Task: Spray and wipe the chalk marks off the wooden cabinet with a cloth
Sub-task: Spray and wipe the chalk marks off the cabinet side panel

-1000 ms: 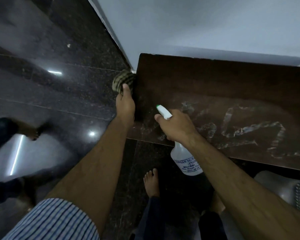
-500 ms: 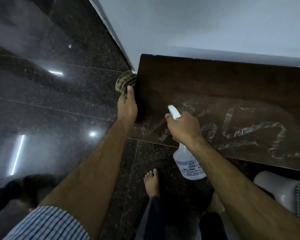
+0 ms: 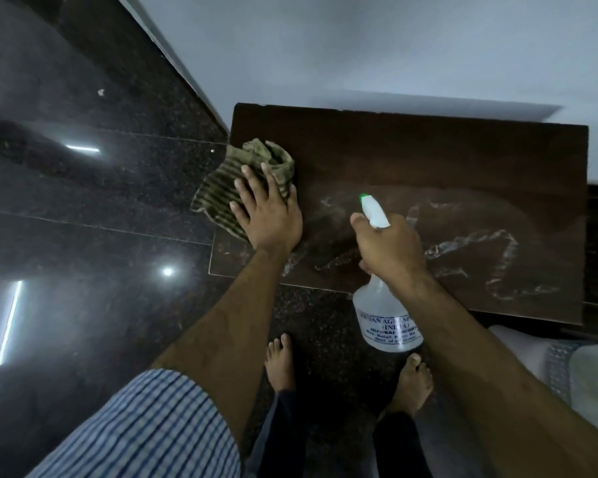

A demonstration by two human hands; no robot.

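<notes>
The dark wooden cabinet top [image 3: 428, 160] stands against the white wall. Smeared white chalk marks [image 3: 477, 250] cover its near right half. A striped olive cloth [image 3: 235, 181] lies on the cabinet's left edge, partly hanging over it. My left hand [image 3: 266, 215] presses flat on the cloth, fingers spread. My right hand [image 3: 390, 246] grips a translucent spray bottle [image 3: 387, 322] by its neck, the white green-tipped nozzle [image 3: 372, 208] aimed at the marks. The bottle's body hangs in front of the cabinet's near edge.
A glossy black stone floor [image 3: 83, 208] lies to the left and below. My two bare feet [image 3: 280, 360] stand just in front of the cabinet. A pale seat-like object [image 3: 567, 360] is at the lower right. The white wall [image 3: 359, 46] runs behind.
My left hand has slid the cloth from beyond the left edge onto the cabinet top and now lies flat on it. My right hand with the bottle moved slightly right.
</notes>
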